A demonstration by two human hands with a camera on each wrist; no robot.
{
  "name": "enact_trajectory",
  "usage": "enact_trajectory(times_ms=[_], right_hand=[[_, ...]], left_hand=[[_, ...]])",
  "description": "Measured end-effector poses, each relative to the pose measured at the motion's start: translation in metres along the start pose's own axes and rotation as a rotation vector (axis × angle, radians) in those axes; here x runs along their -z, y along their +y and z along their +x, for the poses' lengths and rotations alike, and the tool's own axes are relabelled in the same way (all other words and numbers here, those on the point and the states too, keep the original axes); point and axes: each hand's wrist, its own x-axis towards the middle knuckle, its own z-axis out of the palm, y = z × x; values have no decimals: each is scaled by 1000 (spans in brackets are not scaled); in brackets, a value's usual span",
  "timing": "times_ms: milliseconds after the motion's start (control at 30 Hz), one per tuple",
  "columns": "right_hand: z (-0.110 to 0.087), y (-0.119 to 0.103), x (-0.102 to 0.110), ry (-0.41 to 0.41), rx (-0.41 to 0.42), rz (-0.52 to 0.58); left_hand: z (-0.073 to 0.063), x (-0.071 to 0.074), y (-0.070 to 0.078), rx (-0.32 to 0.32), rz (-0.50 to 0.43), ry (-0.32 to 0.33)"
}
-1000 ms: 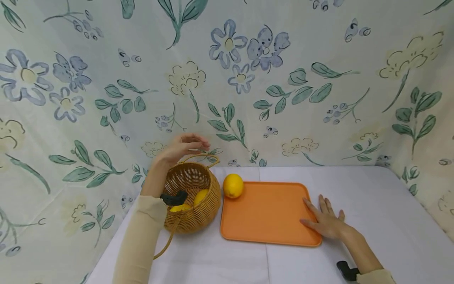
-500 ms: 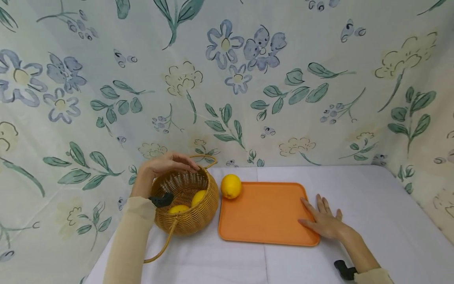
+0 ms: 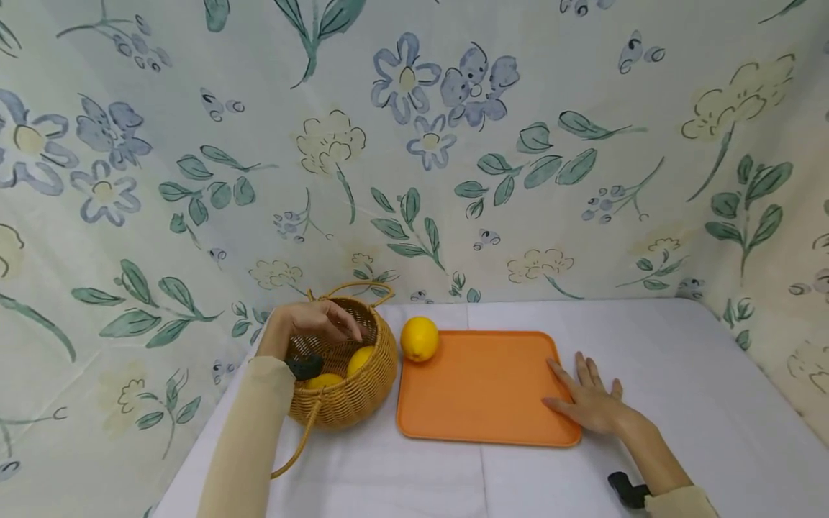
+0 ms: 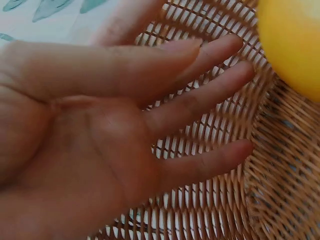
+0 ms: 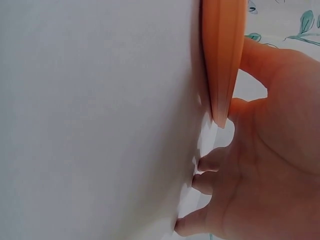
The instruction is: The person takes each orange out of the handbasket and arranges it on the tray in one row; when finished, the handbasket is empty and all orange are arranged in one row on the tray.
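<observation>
My left hand [image 3: 316, 321] reaches into the mouth of a round wicker basket [image 3: 356, 399]. Its fingers are extended and hold nothing in the left wrist view, with the woven wall behind them and a yellow lemon [image 4: 295, 45] apart from the fingertips. Two lemons show inside the basket, one nearer the front [image 3: 324, 380]. Another lemon [image 3: 419, 339] sits at the far left corner of an orange tray [image 3: 486, 388]. My right hand [image 3: 597, 404] lies spread at the tray's right edge; thumb and a finger reach over the rim, while other fingertips touch the cloth.
A white cloth [image 3: 686, 374] covers the table under tray and basket. One basket handle [image 3: 298, 453] hangs down in front, the other stands up behind. A floral curtain [image 3: 414, 158] rises along the back and sides.
My left hand has come down from above the basket into its mouth, still holding nothing. The basket tilted and shifted slightly. The right hand keeps its place at the tray.
</observation>
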Motion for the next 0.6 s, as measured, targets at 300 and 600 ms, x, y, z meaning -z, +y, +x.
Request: enact_trajectory(times_ms=[300, 600], right_hand=[[14, 23, -12, 22, 13, -14], [10, 17, -7, 2, -2, -6]], left_hand=[[7, 0, -3, 120, -33, -69], [21, -5, -1, 234, -30, -79]])
